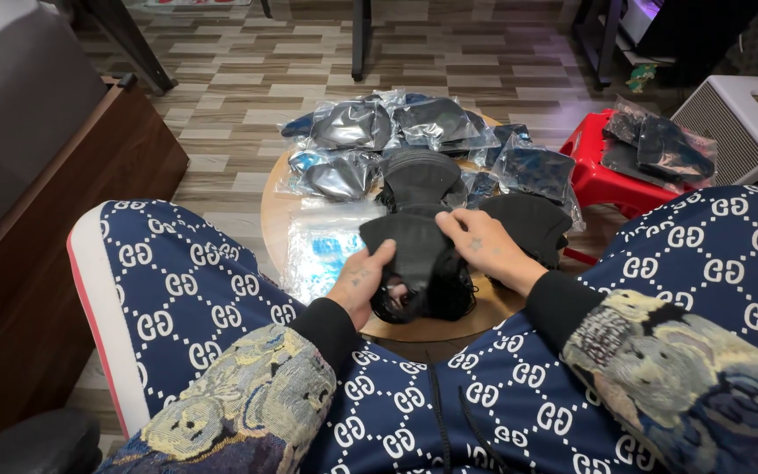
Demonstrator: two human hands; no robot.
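On the small round wooden table [274,206] between the person's knees, the head view shows the left hand [363,281] and right hand [487,246] both clamped on 1 black face mask [414,241]. Several bagged masks [353,125] already lie sealed behind it, while a loose black stack [418,180] and empty clear bags [322,241] look yet to be paired.

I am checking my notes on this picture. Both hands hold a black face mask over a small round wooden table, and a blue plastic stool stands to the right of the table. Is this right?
Not quite: the plastic stool is red, not blue, as the head view shows. The rest holds: the left hand and right hand hold a black face mask over the small round wooden table.
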